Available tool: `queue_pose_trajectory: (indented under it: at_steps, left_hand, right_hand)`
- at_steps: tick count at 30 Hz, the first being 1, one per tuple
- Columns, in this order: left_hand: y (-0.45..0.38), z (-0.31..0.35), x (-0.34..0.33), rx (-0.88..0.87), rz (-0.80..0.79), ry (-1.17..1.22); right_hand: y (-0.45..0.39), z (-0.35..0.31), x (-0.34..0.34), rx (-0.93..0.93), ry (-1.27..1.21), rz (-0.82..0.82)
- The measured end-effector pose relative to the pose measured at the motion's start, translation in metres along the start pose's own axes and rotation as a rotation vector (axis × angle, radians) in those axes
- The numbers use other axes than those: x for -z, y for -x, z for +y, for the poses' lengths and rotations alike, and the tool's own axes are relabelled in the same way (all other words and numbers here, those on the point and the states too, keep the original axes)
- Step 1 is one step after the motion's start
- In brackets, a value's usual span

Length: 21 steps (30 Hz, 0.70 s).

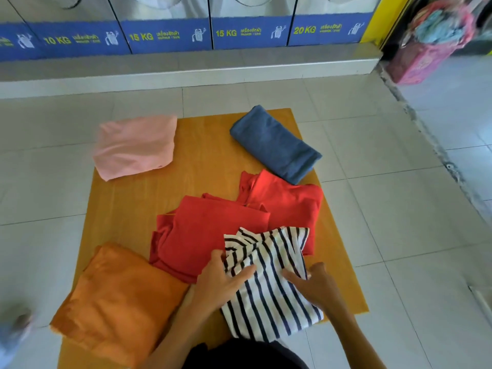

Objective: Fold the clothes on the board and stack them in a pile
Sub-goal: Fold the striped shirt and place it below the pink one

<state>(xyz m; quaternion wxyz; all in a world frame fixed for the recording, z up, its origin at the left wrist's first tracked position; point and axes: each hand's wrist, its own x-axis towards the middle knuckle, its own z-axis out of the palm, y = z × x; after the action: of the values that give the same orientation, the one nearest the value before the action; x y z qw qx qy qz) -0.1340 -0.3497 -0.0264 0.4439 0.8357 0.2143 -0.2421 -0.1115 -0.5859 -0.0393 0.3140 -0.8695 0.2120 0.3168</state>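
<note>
1. Striped shirt (269,286): white with dark navy-black stripes, partly folded and rumpled at its top edge. It lies on the wooden board (210,161) at about 5 o'clock, its far end overlapping the red clothes.
2. Left hand (223,278): flat, palm down, fingers spread on the shirt's left side, thumb edge at the bunched collar area. It presses, with no fold of cloth gripped that I can see.
3. Right hand (311,283): laid on the shirt's right side, fingers pointing toward 10 o'clock, flat on the cloth. Not clenched.
4. Red garment (205,235): loosely folded at board centre, just left of and partly under the striped shirt.
5. Second red garment (287,203): at about 3 o'clock, brighter red, its near edge under the stripes.
6. Orange garment (119,302): folded into a thick rectangle at 7 o'clock, hanging over the board's near-left edge.
7. Pink garment (135,146): folded, at 11 o'clock, overhanging the left edge.
8. Blue garment (274,145): folded into a long bundle at 1 o'clock, lying diagonally, touching the second red garment.
9. The board sits on pale floor tiles (399,209).
10. Washing machines (165,12) at 12 o'clock carry blue panels with yellow writing: "10 KG", "15 KG", "15 KG", "20 KG". The smaller script beside each is too blurred to read.
</note>
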Motion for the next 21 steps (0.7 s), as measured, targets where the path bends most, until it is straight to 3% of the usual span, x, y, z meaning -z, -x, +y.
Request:
queue_pose_trajectory:
  at_steps: [6,11,15,17,21]
  left_hand:
    - [0.002,0.009,-0.010,-0.104,-0.038,-0.085]
    - [0.003,0.021,0.008,0.007,-0.146,0.204]
    - [0.003,0.015,0.030,0.039,-0.258,0.358]
    - [0.008,0.010,0.046,0.046,-0.244,0.481]
    - [0.016,-0.012,0.084,0.136,-0.058,0.768]
  right_hand:
    - [-0.001,-0.010,0.012,0.249,-0.019,-0.176]
    - [-0.003,-0.035,0.021,0.340,-0.190,-0.320]
    - [0.007,-0.071,0.035,0.407,-0.180,-0.474]
    - [0.007,-0.090,0.043,0.437,-0.189,-0.544]
    - [0.001,-0.127,0.053,0.442,-0.366,-0.610]
